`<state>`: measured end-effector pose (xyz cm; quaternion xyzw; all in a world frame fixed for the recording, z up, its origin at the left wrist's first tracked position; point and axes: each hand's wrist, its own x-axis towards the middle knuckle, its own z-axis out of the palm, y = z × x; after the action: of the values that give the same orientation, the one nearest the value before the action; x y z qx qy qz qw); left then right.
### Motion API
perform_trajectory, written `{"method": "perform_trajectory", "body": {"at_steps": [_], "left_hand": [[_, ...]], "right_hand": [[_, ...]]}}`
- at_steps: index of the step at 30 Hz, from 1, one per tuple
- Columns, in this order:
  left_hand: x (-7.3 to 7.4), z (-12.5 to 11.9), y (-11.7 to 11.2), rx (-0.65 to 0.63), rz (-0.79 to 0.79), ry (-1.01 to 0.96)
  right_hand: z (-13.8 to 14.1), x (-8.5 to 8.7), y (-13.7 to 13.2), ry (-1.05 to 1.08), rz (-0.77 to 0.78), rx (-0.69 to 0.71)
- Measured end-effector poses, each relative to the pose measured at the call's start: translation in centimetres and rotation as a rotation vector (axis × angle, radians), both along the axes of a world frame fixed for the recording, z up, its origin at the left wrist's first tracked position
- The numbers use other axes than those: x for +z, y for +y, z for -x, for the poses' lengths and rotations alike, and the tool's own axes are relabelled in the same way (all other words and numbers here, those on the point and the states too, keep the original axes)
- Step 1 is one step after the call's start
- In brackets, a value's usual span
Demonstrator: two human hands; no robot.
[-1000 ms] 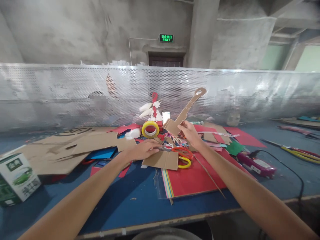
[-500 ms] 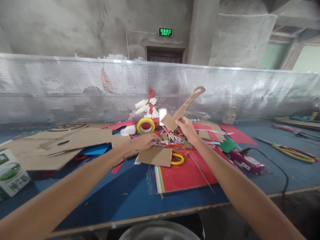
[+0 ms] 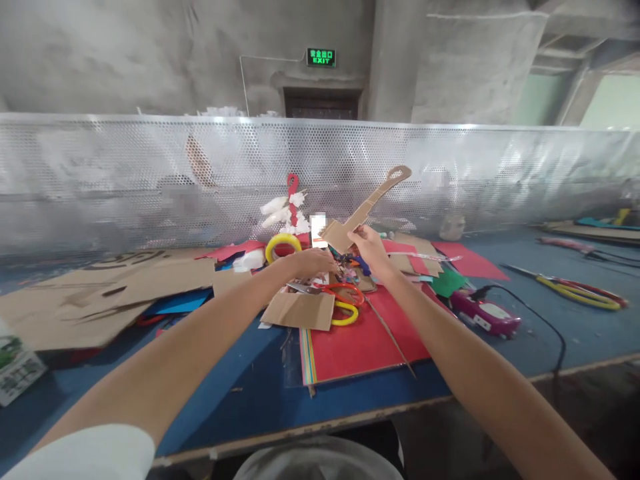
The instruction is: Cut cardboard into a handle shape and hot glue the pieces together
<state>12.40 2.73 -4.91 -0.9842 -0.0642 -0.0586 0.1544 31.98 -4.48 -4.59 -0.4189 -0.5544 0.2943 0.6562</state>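
My right hand (image 3: 369, 241) pinches the lower edge of a brown cardboard cutout (image 3: 373, 203). The cutout has a wide base and a long tilted neck that ends in a curled tip with a hole. Over the pile of small craft scraps (image 3: 347, 270), my left hand (image 3: 315, 262) reaches palm down, fingers stretched to the right; nothing shows in it, though its underside is hidden. Just below that hand lie scissors with red handles (image 3: 345, 292). A yellow scissor handle (image 3: 347, 313) sticks out beside a small cardboard piece (image 3: 300, 311).
A roll of yellow tape (image 3: 283, 248) stands behind my left hand. Behind it rises a red curved shape (image 3: 293, 193) with white tufts. Red paper (image 3: 360, 343) lies in front, a purple corded device (image 3: 487, 315) and pliers-like tool (image 3: 570, 290) to the right, cardboard sheets (image 3: 125, 287) left.
My left hand has moved forward and right, off the scissors, whose blades now show. My right hand still holds the cutout up. The whole view has shifted slightly.
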Motion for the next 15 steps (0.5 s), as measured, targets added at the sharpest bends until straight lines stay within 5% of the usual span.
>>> {"method": "perform_trajectory", "body": {"at_steps": [7, 15], "left_hand": [[1.3, 0.8, 0.1, 0.028, -0.327, -0.042], [2.9, 3.0, 0.3, 0.199, -0.235, -0.113]], "right_hand": [[-0.1, 0.2, -0.3, 0.102, 0.082, 0.086], [0.5, 0.3, -1.4, 0.112, 0.334, 0.384]]}}
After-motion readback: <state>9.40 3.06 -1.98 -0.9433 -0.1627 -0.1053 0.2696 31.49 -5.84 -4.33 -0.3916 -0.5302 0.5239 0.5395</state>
